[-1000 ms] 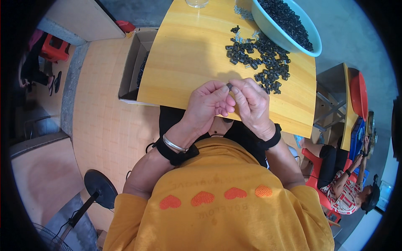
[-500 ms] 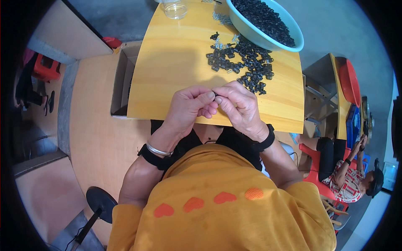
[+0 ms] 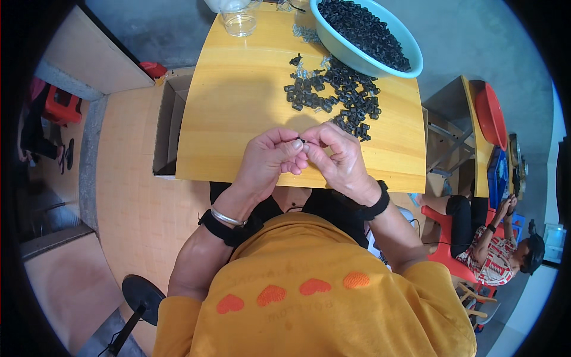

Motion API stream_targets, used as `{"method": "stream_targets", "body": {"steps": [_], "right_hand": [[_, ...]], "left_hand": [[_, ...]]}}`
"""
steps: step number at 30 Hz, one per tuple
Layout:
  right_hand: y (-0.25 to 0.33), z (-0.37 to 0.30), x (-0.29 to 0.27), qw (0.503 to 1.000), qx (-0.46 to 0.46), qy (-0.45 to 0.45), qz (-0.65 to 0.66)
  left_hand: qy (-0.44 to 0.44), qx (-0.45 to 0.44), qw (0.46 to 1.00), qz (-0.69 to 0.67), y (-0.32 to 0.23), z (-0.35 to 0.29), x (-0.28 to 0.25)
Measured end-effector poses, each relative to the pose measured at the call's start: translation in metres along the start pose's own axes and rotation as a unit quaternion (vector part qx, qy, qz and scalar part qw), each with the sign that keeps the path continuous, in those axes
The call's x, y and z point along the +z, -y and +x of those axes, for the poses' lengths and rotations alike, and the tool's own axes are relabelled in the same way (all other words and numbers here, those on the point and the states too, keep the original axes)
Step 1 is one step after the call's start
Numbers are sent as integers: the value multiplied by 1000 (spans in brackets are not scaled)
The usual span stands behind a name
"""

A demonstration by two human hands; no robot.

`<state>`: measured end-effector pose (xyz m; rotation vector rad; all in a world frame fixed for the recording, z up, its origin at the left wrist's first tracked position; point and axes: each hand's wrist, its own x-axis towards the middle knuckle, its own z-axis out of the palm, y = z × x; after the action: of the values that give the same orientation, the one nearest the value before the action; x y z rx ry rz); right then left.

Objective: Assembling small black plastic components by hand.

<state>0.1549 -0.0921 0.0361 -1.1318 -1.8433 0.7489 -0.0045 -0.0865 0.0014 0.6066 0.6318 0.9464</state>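
Over the near edge of the wooden table (image 3: 226, 119), my left hand (image 3: 269, 159) and my right hand (image 3: 340, 157) meet fingertip to fingertip. Both are closed in a pinch on one small black plastic piece (image 3: 302, 140), mostly covered by the fingers. Just beyond them lies a loose pile of small black plastic pieces (image 3: 355, 107), with thin silvery metal pins (image 3: 303, 72) among them and more behind. A light blue basin (image 3: 370, 64) at the table's far right is heaped with similar black pieces.
A clear plastic cup (image 3: 239, 25) stands at the far left of the table. An open cardboard box (image 3: 168, 119) adjoins the table's left side. To the right, a person (image 3: 488, 256) sits on a red chair by another table with a red basin (image 3: 491, 116).
My view has shifted slightly, so the table and basin appear a little lower and further left. Both hands stay together on the black piece, with the fingers slightly rearranged around it.
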Motion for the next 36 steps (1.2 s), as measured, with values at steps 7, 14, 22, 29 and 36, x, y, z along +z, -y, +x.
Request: {"method": "stream_targets", "body": {"steps": [7, 14, 22, 29, 36], "right_hand": [[-6, 25, -54, 985, 68, 98, -125], [-39, 61, -58, 949, -34, 88, -301], [-57, 70, -41, 920, -59, 139, -361], [-54, 90, -41, 891, -67, 196, -404], [-60, 90, -40, 875, -71, 249, -408]], "left_hand": [[-90, 31, 989, 114, 3, 6, -14], [-103, 49, 985, 128, 5, 10, -18], [-92, 60, 983, 148, 9, 8, -20], [-70, 82, 980, 167, 11, 5, -21], [-62, 93, 979, 168, 11, 4, -19]]}}
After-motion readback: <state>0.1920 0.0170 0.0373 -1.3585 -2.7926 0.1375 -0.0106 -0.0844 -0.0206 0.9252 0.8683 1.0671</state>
